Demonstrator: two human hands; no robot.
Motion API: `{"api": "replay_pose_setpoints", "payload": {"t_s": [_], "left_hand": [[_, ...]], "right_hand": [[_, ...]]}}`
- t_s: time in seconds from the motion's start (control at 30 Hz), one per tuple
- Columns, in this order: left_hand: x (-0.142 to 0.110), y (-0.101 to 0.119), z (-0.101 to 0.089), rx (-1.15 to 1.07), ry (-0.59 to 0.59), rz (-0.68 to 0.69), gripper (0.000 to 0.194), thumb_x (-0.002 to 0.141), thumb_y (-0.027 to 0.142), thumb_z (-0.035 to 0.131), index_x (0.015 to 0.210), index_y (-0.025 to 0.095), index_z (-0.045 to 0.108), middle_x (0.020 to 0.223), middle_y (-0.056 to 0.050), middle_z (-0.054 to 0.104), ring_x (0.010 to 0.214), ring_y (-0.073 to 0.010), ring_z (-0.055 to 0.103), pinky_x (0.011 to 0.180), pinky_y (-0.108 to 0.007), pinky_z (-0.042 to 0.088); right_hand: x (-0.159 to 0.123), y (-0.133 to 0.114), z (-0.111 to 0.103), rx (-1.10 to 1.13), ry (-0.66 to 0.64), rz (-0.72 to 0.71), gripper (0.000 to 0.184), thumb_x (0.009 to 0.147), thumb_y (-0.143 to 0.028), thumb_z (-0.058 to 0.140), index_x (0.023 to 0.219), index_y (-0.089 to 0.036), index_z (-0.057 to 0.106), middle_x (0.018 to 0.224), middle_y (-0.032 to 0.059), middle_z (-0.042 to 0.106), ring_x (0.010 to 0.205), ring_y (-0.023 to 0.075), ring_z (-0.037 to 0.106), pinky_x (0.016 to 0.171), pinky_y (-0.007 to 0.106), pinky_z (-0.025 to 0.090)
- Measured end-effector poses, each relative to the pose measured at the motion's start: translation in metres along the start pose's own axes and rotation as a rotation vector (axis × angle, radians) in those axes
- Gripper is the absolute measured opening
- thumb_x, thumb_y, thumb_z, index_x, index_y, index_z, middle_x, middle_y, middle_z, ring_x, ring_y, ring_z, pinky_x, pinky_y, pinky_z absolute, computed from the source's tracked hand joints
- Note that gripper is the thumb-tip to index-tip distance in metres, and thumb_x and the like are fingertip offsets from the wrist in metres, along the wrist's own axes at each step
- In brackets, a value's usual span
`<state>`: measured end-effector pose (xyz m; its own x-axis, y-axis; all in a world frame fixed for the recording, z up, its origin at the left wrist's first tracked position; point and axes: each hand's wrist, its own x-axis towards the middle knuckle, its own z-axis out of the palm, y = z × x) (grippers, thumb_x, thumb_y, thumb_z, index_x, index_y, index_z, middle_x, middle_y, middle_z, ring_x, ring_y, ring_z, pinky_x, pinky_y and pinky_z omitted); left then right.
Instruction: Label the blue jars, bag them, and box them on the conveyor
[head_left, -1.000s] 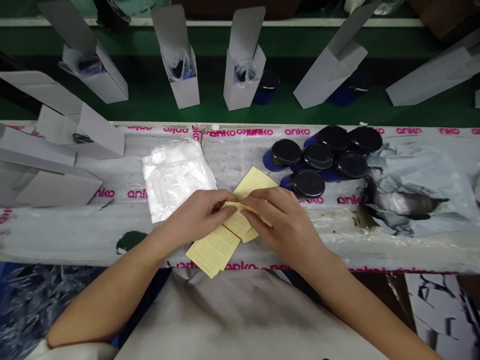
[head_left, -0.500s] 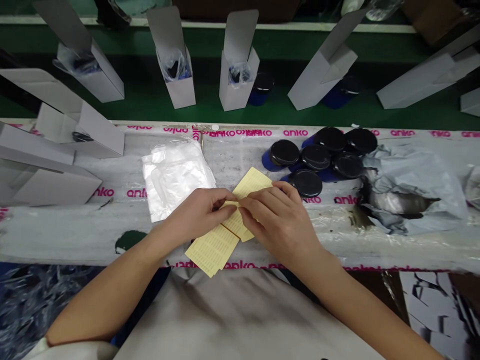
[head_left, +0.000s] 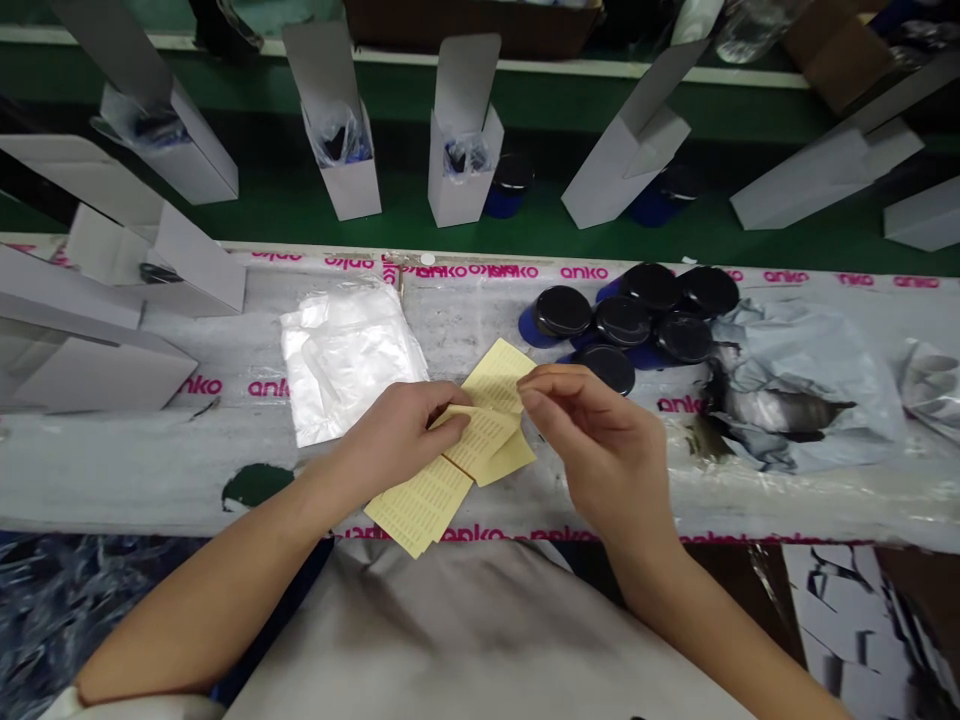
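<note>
Yellow printed label sheets (head_left: 424, 500) lie fanned out in front of me, with a thin brown band across them. My left hand (head_left: 416, 430) pinches one upper sheet between thumb and fingers, and that sheet is bent up off the others. To the right of the sheets, my right hand (head_left: 600, 430) is raised with thumb and index finger pressed together. Whatever is between those fingertips is too small to make out. Beside my left hand lies a stack of clear plastic bags (head_left: 349, 350). Several blue jars with black lids (head_left: 559, 312) stand just beyond my right hand.
Open white boxes (head_left: 465, 185) stand along the green surface (head_left: 405, 190) at the back, some with plastic-wrapped contents. More open boxes (head_left: 202, 265) are at the left. A torn grey plastic bag (head_left: 817, 380) lies at the right of the table (head_left: 150, 460).
My right hand has moved right, away from my left hand, and turned with its fingertips raised. One sheet now bends upward under my left hand. The view has shifted slightly.
</note>
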<state>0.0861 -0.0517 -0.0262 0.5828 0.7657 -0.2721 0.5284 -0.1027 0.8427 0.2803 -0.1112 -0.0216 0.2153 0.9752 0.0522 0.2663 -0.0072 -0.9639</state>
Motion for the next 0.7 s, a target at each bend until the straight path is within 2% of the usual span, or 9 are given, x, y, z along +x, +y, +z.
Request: {"api": "replay_pose_setpoints", "payload": {"t_s": [0.1,0.2,0.3,0.37,0.43,0.57,0.7], "left_hand": [[-0.002,0.002,0.0,0.069,0.024,0.05,0.021,0.097,0.025,0.055,0.106,0.023,0.074,0.099,-0.003,0.077,0.087,-0.0208,0.071,0.073,-0.032,0.052],[-0.006,0.007,0.001,0.151,0.105,0.155,0.024,0.098,0.028,0.059,0.119,0.024,0.07,0.118,-0.006,0.073,0.107,-0.0239,0.069,0.09,-0.037,0.055],[-0.01,0.016,0.007,0.228,0.334,0.332,0.026,0.096,0.03,0.066,0.122,0.024,0.067,0.124,-0.009,0.067,0.114,-0.0242,0.066,0.095,-0.039,0.055],[-0.012,0.024,0.012,0.292,0.529,0.48,0.021,0.095,0.025,0.069,0.116,0.025,0.067,0.117,-0.007,0.066,0.108,-0.0217,0.065,0.092,-0.037,0.056],[-0.011,0.031,0.017,0.356,0.67,0.594,0.016,0.094,0.018,0.069,0.108,0.025,0.067,0.108,-0.005,0.065,0.101,-0.0189,0.064,0.088,-0.034,0.055],[-0.006,0.034,0.02,0.419,0.777,0.657,0.018,0.091,0.009,0.068,0.099,0.025,0.068,0.101,-0.004,0.061,0.098,-0.0178,0.062,0.083,-0.031,0.054],[-0.004,0.031,0.017,0.464,0.844,0.703,0.018,0.091,0.011,0.068,0.096,0.028,0.07,0.096,-0.002,0.059,0.092,-0.0174,0.061,0.076,-0.031,0.054]], "right_hand": [[0.002,-0.004,-0.004,0.349,-0.013,0.263,0.007,0.088,-0.035,0.074,0.086,-0.028,0.075,0.092,0.0029,0.073,0.085,0.0202,0.066,0.078,0.038,0.056],[0.005,-0.008,-0.007,0.52,-0.064,0.39,0.012,0.084,-0.039,0.077,0.085,-0.027,0.076,0.093,0.0033,0.074,0.083,0.0194,0.066,0.081,0.039,0.058],[0.007,-0.013,-0.005,0.551,-0.073,0.392,0.014,0.084,-0.04,0.077,0.085,-0.027,0.074,0.1,0.0042,0.075,0.089,0.0204,0.068,0.086,0.041,0.059],[0.007,-0.017,-0.002,0.57,-0.062,0.385,0.014,0.084,-0.04,0.077,0.084,-0.027,0.073,0.102,0.0042,0.075,0.091,0.0207,0.068,0.086,0.04,0.059],[0.007,-0.021,0.002,0.604,-0.057,0.4,0.013,0.082,-0.038,0.078,0.08,-0.026,0.073,0.102,0.0042,0.075,0.09,0.0204,0.068,0.083,0.038,0.059],[0.006,-0.029,0.009,0.694,-0.068,0.426,0.012,0.08,-0.035,0.078,0.074,-0.025,0.073,0.097,0.003,0.075,0.087,0.0182,0.066,0.081,0.035,0.059],[0.006,-0.032,0.011,0.743,-0.099,0.451,0.013,0.081,-0.033,0.077,0.072,-0.025,0.071,0.098,0.0027,0.075,0.086,0.0177,0.066,0.081,0.035,0.058]]}}
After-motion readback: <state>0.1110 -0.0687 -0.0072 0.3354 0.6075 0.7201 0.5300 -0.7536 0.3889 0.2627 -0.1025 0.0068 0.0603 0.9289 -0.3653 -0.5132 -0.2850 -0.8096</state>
